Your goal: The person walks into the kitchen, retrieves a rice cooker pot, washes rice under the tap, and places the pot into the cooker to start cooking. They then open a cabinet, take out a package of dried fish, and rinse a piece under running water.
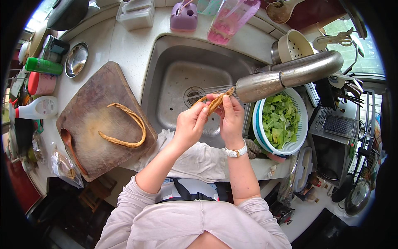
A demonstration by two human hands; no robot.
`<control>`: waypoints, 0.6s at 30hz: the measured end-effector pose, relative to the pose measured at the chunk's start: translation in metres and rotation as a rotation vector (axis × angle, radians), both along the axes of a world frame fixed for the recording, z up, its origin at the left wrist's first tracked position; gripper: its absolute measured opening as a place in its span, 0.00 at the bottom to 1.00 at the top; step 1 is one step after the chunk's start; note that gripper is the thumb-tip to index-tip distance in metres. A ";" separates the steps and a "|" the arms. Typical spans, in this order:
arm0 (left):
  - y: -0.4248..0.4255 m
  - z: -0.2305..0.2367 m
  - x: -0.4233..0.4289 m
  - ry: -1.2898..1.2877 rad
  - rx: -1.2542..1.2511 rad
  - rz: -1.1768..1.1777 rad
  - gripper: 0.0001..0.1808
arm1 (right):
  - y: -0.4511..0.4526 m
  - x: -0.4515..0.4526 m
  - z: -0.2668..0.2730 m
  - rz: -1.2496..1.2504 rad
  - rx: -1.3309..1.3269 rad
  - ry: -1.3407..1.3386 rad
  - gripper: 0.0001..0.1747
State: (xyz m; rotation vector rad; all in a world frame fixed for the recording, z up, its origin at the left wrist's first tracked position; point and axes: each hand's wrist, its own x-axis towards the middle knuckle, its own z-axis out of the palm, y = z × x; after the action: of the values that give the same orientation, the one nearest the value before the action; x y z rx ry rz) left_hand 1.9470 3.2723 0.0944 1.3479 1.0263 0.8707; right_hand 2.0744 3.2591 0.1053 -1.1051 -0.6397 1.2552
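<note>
Over the steel sink, my left hand and my right hand both grip a long brown dried strip, perhaps a dried vegetable. Water streams from the steel faucet across the strip and fingertips. A similar curved strip lies on the worn wooden cutting board to the left, with a wooden spoon along the board's left edge. The part of the strip inside my fingers is hidden.
Chopped leafy greens fill a white colander right of the sink. A white cloth covers the front edge. Left stand a metal dish, a green-capped container and a white bottle. A pink pitcher stands behind the sink.
</note>
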 end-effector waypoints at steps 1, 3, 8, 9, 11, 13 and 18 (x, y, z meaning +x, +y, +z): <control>0.000 -0.001 0.000 -0.032 -0.043 0.002 0.11 | -0.001 -0.002 -0.001 -0.011 -0.001 0.008 0.13; 0.001 -0.004 0.002 -0.076 -0.116 0.005 0.10 | -0.003 -0.006 -0.002 -0.026 0.009 0.026 0.12; 0.001 -0.009 -0.001 -0.058 -0.143 -0.050 0.10 | -0.005 -0.007 -0.002 -0.033 0.064 -0.052 0.23; 0.001 -0.011 -0.001 -0.055 -0.148 -0.058 0.09 | -0.003 -0.006 -0.003 -0.047 0.027 -0.044 0.20; 0.000 -0.013 0.001 -0.077 -0.184 -0.061 0.08 | 0.001 -0.002 -0.004 -0.083 -0.067 -0.031 0.15; -0.001 -0.015 0.003 -0.138 -0.271 -0.114 0.08 | 0.005 0.004 -0.005 -0.067 -0.073 -0.073 0.09; 0.014 -0.015 0.000 -0.435 -0.618 -0.377 0.17 | 0.019 0.021 -0.007 -0.104 -0.251 0.029 0.17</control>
State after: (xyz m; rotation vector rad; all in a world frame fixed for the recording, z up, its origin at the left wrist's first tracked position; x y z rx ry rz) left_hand 1.9472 3.2859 0.0798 0.7420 0.5964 0.4695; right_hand 2.0953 3.2784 0.0980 -1.3074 -0.4039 1.2824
